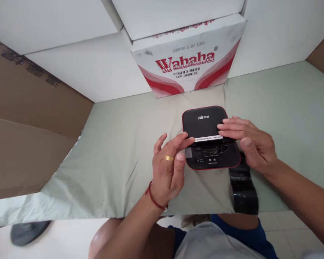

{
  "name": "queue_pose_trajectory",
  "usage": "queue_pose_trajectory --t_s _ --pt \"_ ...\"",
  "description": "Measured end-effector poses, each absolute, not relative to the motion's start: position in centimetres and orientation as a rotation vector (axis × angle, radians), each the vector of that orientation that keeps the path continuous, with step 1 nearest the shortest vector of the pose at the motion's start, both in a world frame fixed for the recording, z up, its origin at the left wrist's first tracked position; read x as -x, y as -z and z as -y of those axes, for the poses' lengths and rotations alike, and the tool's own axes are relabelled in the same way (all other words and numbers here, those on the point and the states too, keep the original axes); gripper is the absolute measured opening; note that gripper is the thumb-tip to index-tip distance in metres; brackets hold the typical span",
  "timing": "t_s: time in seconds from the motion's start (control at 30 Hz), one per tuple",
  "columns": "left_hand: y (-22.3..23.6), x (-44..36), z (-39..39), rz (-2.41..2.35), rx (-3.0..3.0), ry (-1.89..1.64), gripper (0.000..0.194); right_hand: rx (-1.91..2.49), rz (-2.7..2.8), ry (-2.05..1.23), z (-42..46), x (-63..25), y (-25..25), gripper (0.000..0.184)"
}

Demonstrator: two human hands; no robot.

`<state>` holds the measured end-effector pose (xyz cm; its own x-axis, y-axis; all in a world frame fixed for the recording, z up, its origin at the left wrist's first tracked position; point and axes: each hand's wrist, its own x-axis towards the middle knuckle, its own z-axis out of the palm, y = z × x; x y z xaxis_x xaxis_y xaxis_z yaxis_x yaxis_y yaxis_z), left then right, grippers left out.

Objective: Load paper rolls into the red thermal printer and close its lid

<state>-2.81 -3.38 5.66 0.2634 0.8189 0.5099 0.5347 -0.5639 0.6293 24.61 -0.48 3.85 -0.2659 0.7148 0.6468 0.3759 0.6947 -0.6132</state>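
A black device with rounded corners and red edging point(202, 126) lies on the cloth in front of me; it looks like two hinged halves, folded open. A pale logo and a white label strip point(208, 139) mark its upper half. Its lower half point(218, 162) carries a small switch, tiny symbols and a glossy dark piece near the fold. The fingertips of my left hand point(169, 162) touch its left side by the label, fingers apart and thumb raised. Stretched fingers of my right hand point(248, 140) rest on the upper half's right side, with the thumb lower down.
A glossy black folded strip point(244, 189) lies right of the device, reaching the table's front edge. Pale green cloth point(118, 154) covers the table. Behind stands a Wahaha water carton point(189, 68) among white boxes point(78, 72). A brown cardboard box point(24, 136) stands at left.
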Motion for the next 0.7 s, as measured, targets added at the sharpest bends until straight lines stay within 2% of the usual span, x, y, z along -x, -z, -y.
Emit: queue_pose_trajectory --t_s 0.17,0.33,0.43,0.5,0.6,0.7 --pt "-5.8 3.1 3.3 -1.283 -2.275 -1.133 0.036 0.889 1.887 -0.333 0.4 -24.2 -4.2 0.04" --pt "-5.1 2.5 2.6 -1.241 -2.132 -1.247 0.024 0.88 1.862 -0.344 0.9 -23.6 -4.5 0.037" --pt "-3.8 2.4 2.0 -1.091 -1.794 -1.317 0.039 0.84 1.932 -0.273 1.9 -23.5 -4.5 0.042" --pt "-3.0 2.5 1.4 -1.041 -1.569 -1.324 0.058 0.793 1.957 -0.139 2.5 -23.4 -4.5 0.043" --pt "-2.1 2.7 0.5 -0.976 -1.291 -1.197 0.089 0.747 2.004 0.01 3.1 -23.6 -4.7 0.044" --pt "-1.8 2.6 0.1 -0.859 -1.128 -1.052 0.101 0.763 2.059 0.027 3.4 -23.8 -5.0 0.043"
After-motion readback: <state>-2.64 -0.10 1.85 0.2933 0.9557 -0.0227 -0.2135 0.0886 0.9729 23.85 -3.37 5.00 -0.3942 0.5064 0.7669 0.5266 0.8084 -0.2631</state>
